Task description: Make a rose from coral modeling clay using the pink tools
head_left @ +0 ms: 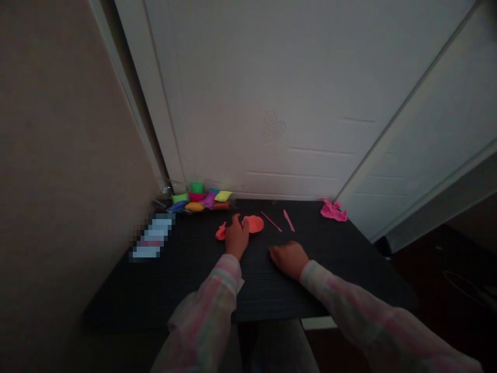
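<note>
My left hand is over the table, thumb and bent fingers apart. Its thumb reaches the near-left edge of a flattened orange-pink disc of modelling clay. Close against the other side of that hand lies a smaller, lumpy piece of orange clay. My right hand rests low on the tabletop with its fingers curled in; whatever they may hold is hidden. Beyond it lie a thin pink stick tool and a pink plastic clay knife.
Colourful clay packets in clear plastic fill the back left corner of the black table. A blurred-out pale sheet lies at the left. Crumpled pink material sits at the back right. A white panel rises behind the table.
</note>
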{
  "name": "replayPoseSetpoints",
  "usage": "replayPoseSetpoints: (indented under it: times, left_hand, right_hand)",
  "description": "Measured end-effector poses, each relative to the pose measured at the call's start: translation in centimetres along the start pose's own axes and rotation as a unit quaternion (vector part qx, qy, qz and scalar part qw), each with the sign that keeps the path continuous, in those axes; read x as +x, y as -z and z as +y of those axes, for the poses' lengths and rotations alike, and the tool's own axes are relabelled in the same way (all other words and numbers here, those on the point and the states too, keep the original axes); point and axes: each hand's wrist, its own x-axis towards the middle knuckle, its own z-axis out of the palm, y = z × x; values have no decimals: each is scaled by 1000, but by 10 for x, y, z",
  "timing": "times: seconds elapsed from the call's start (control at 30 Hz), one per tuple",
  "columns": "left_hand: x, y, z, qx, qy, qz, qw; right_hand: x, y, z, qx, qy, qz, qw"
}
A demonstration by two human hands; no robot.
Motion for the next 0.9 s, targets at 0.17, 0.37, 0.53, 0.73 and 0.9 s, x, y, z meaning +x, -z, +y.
replayPoseSetpoints:
  times: [0.17, 0.37, 0.53, 0.73, 0.9]
  left_hand:
    - [0, 0, 0, -5, 1, 0, 1000]
    - [-1, 0, -1, -8, 1, 3, 1000]
    - [-1, 1, -1, -11, 0, 0, 1000]
    - [0, 0, 0, -9, 2, 2, 1000]
    - [0, 1, 2, 3, 9, -1, 1000]
  right_hand:
    - [0, 0, 1, -12, -19, -1, 1000]
    - [-1, 1, -1, -19, 16, -2, 1000]
    - [-1, 1, 0, -22, 28, -6, 999]
    - [-1, 2, 0, -27, 26, -5, 999]
    - [-1, 2, 1, -25, 52, -6, 998]
